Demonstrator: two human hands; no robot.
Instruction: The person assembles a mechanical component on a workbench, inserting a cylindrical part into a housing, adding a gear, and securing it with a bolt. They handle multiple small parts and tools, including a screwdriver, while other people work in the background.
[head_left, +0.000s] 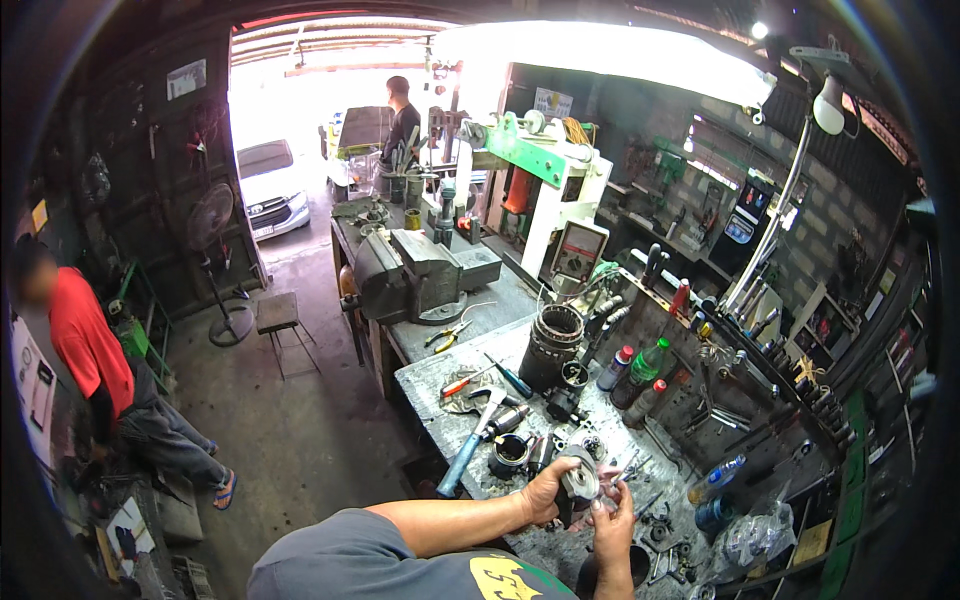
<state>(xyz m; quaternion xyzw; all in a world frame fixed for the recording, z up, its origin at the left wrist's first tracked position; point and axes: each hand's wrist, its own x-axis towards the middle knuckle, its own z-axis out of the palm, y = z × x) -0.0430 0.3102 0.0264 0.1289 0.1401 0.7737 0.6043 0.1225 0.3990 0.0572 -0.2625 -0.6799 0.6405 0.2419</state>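
My left hand (543,496) grips a round grey metal machine part (581,480) by its side, above the workbench (425,378). Close against that part, my right hand (613,522) has its fingers closed on something small that I cannot make out. To the left of my hands lie a claw hammer (470,455) with a blue handle and a dark ring-shaped part (510,453). Farther back stands a dark cylindrical motor housing (553,345) with windings inside. Loose metal parts (662,530) are scattered right of my right hand.
A large bench vise (410,275) is fixed to the far bench, near yellow-handled pliers (447,337). Bottles (645,365) stand at the bench's back right, below a tool rack (760,370). One person in red (90,340) bends at the left; another (400,120) stands by the doorway.
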